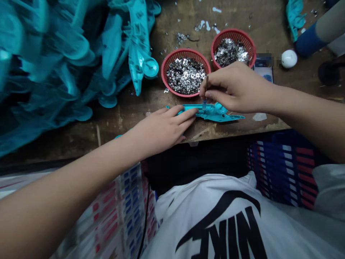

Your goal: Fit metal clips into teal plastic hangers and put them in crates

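Observation:
A teal plastic moulded part (208, 112), long and pointed at its right end, lies near the table's front edge. My left hand (168, 126) rests over its left end, fingers stretched out and spread on it. Above its middle, my right hand (234, 88) is closed in a pinch around a thin stick-like tool (207, 82). The tool stands nearly upright, dark at the top, with a translucent bluish lower end (204, 105) at the part. Whether that end touches the part is unclear, and my fingers hide the tool's middle.
Two red baskets (185, 94) of small metal pieces stand behind the part. Many teal parts (107, 54) are heaped at the left. A white ball-like object (289, 59) and a blue-and-grey cylinder (312, 39) are at the right. Plastic crates (280, 169) stand below the table edge.

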A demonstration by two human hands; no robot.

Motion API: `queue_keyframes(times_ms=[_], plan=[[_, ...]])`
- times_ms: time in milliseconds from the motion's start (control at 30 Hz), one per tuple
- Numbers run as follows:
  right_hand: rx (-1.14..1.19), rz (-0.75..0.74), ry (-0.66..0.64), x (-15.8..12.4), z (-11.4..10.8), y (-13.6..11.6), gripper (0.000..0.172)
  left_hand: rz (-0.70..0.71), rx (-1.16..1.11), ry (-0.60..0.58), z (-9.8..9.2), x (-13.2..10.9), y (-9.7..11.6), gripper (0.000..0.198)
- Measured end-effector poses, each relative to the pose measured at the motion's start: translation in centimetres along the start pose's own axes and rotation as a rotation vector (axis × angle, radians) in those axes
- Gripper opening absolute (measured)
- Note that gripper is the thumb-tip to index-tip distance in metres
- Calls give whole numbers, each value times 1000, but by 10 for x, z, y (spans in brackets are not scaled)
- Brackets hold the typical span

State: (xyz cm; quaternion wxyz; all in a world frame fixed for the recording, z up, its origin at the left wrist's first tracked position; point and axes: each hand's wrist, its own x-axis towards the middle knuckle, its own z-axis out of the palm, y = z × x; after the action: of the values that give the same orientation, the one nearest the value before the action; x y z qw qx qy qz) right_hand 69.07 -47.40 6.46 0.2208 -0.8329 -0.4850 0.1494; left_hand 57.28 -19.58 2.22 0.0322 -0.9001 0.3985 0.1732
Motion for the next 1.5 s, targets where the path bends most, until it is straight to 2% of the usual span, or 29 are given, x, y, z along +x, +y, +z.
queue_keyframes(times_ms=[67,233,400,733,900,1200,1400,1500], plan=[[-4,-68,29,-2,2,4,35,1,10,-9,-1,0,1,74],[-38,-76,39,-4,7,5,34,-1,-39,-14,-2,1,-2,74],[-90,-79,22,0,8,3,33,-13,-96,54,8,-1,-6,72],[-158,-98,-65,6,8,-5,41,35,-30,123,27,-1,-15,69],[-103,-28,-142,10,9,-11,30,35,-22,146,38,-2,-20,65],[-142,122,-241,19,-5,-38,24,29,-17,176,47,-3,-24,58],[-209,106,-253,16,1,-34,27,63,26,134,38,-1,-28,60],[-146,42,-128,12,3,-19,29,56,-5,100,26,1,-24,64]])
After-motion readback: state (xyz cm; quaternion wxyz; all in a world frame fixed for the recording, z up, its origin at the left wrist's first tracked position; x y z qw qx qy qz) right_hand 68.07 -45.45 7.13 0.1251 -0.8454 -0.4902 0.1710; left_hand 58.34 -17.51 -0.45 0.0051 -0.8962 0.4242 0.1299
